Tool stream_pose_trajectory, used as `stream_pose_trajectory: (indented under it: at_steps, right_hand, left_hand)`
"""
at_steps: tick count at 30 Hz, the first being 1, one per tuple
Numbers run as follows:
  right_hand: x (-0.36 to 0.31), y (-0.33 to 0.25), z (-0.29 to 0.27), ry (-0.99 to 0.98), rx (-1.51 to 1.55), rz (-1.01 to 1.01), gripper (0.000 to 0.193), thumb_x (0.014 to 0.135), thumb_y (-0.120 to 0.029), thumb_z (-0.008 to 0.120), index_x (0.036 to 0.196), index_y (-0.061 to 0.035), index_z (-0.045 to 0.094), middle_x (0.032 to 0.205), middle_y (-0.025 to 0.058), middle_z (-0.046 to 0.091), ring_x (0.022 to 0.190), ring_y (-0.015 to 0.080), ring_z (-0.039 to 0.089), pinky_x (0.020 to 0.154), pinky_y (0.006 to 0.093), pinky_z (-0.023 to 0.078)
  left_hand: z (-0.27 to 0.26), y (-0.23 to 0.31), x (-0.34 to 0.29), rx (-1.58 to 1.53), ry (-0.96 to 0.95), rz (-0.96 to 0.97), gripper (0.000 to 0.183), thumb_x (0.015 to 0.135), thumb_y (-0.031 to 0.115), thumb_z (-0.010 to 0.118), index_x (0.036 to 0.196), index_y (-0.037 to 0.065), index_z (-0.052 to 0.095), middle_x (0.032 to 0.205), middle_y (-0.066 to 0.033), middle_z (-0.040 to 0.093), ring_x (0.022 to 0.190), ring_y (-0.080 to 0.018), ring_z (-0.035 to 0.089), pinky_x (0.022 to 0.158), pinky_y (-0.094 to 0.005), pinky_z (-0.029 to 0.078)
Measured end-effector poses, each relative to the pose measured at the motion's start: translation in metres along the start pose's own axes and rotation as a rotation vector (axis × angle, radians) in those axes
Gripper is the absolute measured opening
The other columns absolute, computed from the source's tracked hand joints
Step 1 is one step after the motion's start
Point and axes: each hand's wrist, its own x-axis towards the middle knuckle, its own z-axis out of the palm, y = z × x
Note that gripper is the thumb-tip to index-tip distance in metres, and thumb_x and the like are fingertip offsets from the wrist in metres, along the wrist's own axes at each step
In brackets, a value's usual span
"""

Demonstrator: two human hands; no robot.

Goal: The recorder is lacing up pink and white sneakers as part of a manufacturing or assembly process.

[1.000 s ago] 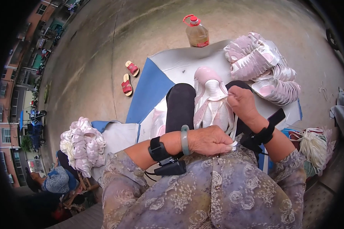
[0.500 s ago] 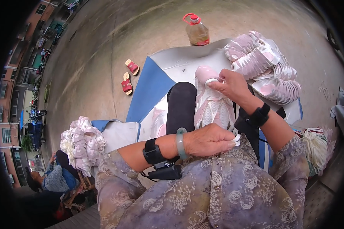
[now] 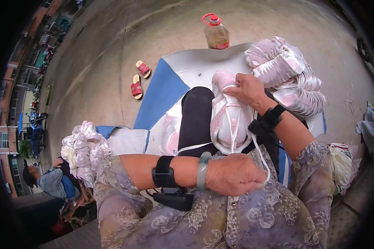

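A white and pink shoe upper lies across my lap, its pink padded collar pointing away from me and its rounded toe towards me. With thumb and fingers closed, my right hand grips the upper beside the collar. A white shoelace runs from the upper down in a loop to my left hand. My left hand is closed around the lace in front of my shirt, its fingertips partly hidden. Another stretch of lace lies over my dark trouser leg.
Stacked pink-white uppers lie at the far right, another bunch at left. White laces hang at my right. A blue-and-white sheet lies beneath. Beyond are a red-capped jug, red slippers and a seated person.
My left hand has moved down towards my body, drawing the lace with it, and the upper's toe now shows. My right hand keeps its grip near the collar, barely shifted.
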Motion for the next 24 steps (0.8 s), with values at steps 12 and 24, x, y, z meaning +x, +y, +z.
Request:
stream_pose_trajectory:
  at_steps: [12, 24]
  right_hand:
    - [-0.091, 0.002, -0.018, 0.039, 0.15, -0.103, 0.053, 0.071, -0.044, 0.068, 0.096, 0.0016, 0.054, 0.069, 0.0173, 0.058, 0.068, 0.0334, 0.059, 0.06, 0.0414, 0.045]
    - [-0.098, 0.022, 0.005, 0.076, -0.177, -0.432, 0.034, 0.08, -0.023, 0.06, 0.103, 0.0005, 0.049, 0.07, 0.0116, 0.059, 0.064, 0.0293, 0.059, 0.055, 0.0388, 0.045]
  left_hand:
    - [0.001, -0.001, -0.019, 0.313, 0.088, -0.007, 0.019, 0.085, 0.015, 0.051, 0.073, 0.003, 0.044, 0.063, -0.0164, 0.048, 0.062, -0.0379, 0.05, 0.055, -0.0423, 0.038]
    - [0.004, -0.016, -0.003, 0.423, 0.091, 0.008, 0.015, 0.082, 0.014, 0.053, 0.074, 0.004, 0.046, 0.063, -0.0153, 0.051, 0.062, -0.0377, 0.052, 0.054, -0.0435, 0.038]
